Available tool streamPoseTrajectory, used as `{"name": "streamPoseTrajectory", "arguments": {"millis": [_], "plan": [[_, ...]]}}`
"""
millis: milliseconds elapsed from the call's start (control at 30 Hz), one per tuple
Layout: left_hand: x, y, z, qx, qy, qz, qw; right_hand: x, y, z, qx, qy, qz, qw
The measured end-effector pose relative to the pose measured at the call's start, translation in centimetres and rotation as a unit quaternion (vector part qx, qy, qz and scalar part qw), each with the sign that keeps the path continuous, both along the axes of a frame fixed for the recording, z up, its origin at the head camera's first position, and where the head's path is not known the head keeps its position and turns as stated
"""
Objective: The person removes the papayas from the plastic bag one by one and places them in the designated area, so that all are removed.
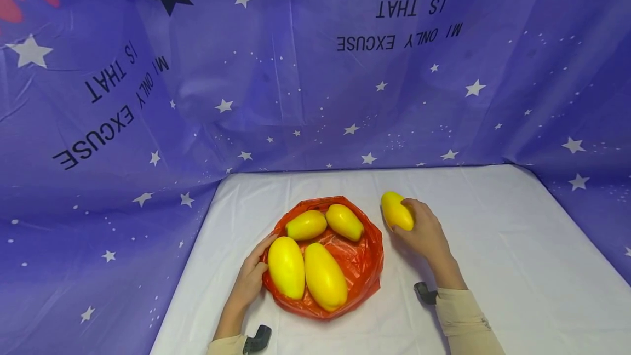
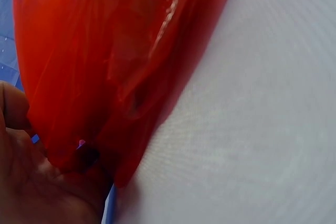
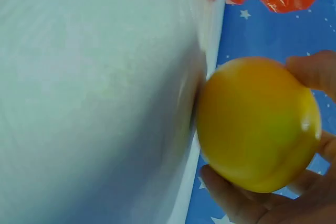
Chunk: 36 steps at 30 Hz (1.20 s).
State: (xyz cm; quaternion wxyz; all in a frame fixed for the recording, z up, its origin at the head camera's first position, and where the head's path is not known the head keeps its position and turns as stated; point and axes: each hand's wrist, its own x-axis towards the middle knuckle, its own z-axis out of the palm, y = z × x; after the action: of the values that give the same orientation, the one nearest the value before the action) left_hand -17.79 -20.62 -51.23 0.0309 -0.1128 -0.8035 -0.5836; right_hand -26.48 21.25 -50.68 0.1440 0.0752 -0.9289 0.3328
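Observation:
A red plastic bag (image 1: 357,267) lies on the white table with its mouth spread wide and rolled outward. Inside it are two larger yellow mangoes, one at the left (image 1: 286,268) and one beside it (image 1: 325,277), with two smaller ones (image 1: 306,225) behind. My left hand (image 1: 250,278) holds the bag's left rim between thumb and fingers; the left wrist view shows red plastic (image 2: 89,66) against the palm. To the right of the bag, my right hand (image 1: 426,232) grips another yellow mango (image 1: 396,210), thumb on one side and fingers on the other. This mango seems to touch the table.
The white tabletop (image 1: 522,267) extends to the right and front. Purple star-printed cloth (image 1: 296,81) hangs behind the table and along both sides. A dark wrist-worn device (image 1: 425,293) sits by the right wrist, and another (image 1: 258,338) by the left.

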Motion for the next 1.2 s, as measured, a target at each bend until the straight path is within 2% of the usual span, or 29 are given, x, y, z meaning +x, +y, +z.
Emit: {"name": "streamPoseTrajectory", "arguments": {"millis": [200,367,467,600,733,833,900,1000,1067,1200], "plan": [[-1.0,-0.6,-2.8,0.001,0.006,0.014,0.9999,-0.2,0.3,-0.4,0.000,-0.025,-0.006,1.000],[-1.0,-0.7,-3.3,0.007,0.015,0.009,0.9998,0.3,-0.1,0.7,0.006,-0.020,-0.013,1.000],[-1.1,-0.7,-3.3,0.010,0.020,0.006,0.9997,1.1,-1.2,2.3,0.002,0.015,-0.005,1.000],[-1.0,-0.6,-3.1,0.001,0.018,0.012,0.9998,2.5,-4.2,4.4,0.006,0.080,0.056,0.995],[-0.7,-0.3,-2.2,0.002,0.021,0.008,0.9998,4.3,-7.8,5.4,0.024,0.112,0.147,0.982],[-0.4,0.1,-0.8,0.000,0.020,0.004,0.9998,5.5,-10.2,5.4,0.038,0.096,0.207,0.973],[-0.2,0.3,0.0,-0.008,0.018,0.001,0.9998,6.2,-11.4,5.0,0.042,0.069,0.234,0.969],[-0.1,0.3,0.4,-0.017,0.021,-0.003,0.9996,7.0,-12.8,4.2,0.047,0.025,0.261,0.964],[-0.3,0.2,0.0,-0.012,0.024,-0.004,0.9996,7.4,-13.5,3.6,0.052,-0.006,0.270,0.961],[-0.7,-0.3,-1.9,-0.013,0.027,0.001,0.9995,7.8,-14.2,2.5,0.073,-0.049,0.287,0.954]]}}
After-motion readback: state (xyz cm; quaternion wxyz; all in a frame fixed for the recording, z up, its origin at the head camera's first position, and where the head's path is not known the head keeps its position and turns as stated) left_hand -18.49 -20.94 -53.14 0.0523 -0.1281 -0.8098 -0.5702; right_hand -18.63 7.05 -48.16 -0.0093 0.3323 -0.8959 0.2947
